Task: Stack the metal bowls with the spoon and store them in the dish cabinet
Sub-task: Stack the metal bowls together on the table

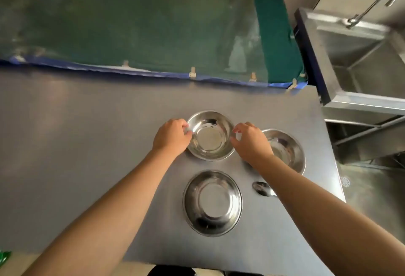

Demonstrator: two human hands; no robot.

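Three metal bowls stand on the grey table [87, 144]. The far bowl [210, 136] sits between my hands: my left hand [172, 136] pinches its left rim, and my right hand [251, 141] has its fingertips at the right rim. A second bowl [287, 151] lies to the right, partly hidden behind my right wrist. Nearest to me is the third bowl [212, 202]. The metal spoon [262, 188] rests on the table right of that bowl, its handle hidden under my right forearm.
A green cloth with a blue edge [153, 35] covers the surface beyond the table. A steel sink [361, 61] with a tap [377, 2] stands at the right. The table's right edge runs close to the right bowl. The dish cabinet is not in view.
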